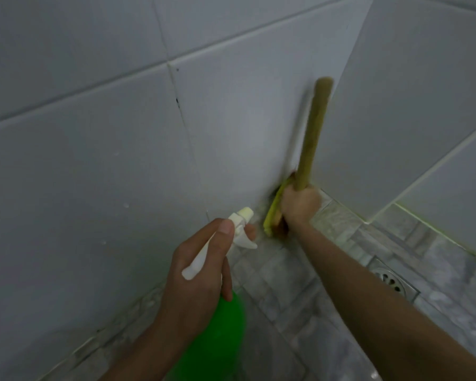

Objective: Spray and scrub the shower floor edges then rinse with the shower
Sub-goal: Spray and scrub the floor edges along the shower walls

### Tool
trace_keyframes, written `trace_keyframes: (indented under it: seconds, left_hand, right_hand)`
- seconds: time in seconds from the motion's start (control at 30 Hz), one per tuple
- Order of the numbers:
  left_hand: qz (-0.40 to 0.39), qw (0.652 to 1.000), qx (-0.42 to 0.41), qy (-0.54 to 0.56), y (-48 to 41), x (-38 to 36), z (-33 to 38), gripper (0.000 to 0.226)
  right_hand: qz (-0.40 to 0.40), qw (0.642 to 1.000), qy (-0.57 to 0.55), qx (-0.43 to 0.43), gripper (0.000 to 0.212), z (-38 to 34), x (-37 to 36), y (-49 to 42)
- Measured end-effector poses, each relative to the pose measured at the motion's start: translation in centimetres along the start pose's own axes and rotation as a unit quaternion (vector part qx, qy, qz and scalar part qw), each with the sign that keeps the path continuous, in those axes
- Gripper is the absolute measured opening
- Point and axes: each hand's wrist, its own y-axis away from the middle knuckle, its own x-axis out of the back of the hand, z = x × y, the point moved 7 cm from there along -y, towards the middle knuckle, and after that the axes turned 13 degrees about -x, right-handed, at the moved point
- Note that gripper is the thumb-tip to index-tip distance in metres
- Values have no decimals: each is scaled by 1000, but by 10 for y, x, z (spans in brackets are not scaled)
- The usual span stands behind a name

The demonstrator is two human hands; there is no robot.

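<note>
My left hand [201,273] grips a green spray bottle [217,339] by its white trigger head [239,229], with a finger on the trigger and the nozzle aimed at the floor corner. My right hand [300,206] grips a scrub brush low on its long tan handle [312,136], which stands up along the wall corner. The brush's yellow-green head [274,213] presses against the foot of the left wall, where wall meets the grey tiled floor [300,284]. The bristles are hidden.
White tiled walls [94,160] close in on the left and the right and meet at the corner behind the brush. A round metal floor drain [390,280] sits to the right of my right forearm. Open floor tiles lie below the drain.
</note>
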Motion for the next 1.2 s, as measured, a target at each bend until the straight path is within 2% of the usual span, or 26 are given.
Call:
trace_keyframes:
  seconds: [0.07,0.2,0.27,0.43,0.6,0.67,0.77,0.87,0.97,1.1,1.2]
  left_hand:
    - [-7,1000,-6,-10,2,1,1,47]
    - [12,1000,-3,10,-1,4,2,48]
    - [8,1000,-6,2,-3,4,0,45]
    - [6,1000,-14,0,-2,4,5,41]
    - [11,1000,-13,9,-6,3,2,42]
    - [2,1000,-15,2,-3,2,3,43]
    - [6,1000,-15,-2,-2,6,6,44]
    - [20,999,-28,26,-5,7,11,47]
    - [21,999,-23,9,-5,6,6,48]
    - [8,1000,-19,-1,0,2,7,50]
    - [12,999,-27,20,2,3,14,50]
  right_hand:
    - [14,999,-18,-26,24,-9,5,-17]
    - [-11,998,32,53,23,5,-5,21]
    - [-13,997,48,60,25,7,-5,17]
    - [30,999,20,12,27,-11,6,-5]
    - [-37,997,28,69,29,14,-5,50]
    - [-8,999,17,30,33,3,1,20]
    - [20,1000,-1,-25,27,-15,10,-14]
    - [-14,999,40,26,21,-5,-2,32]
    - [-47,996,31,66,11,16,-7,56]
    - [16,1000,-8,-11,28,-4,6,-6]
    - [22,999,43,21,30,-10,1,-6]
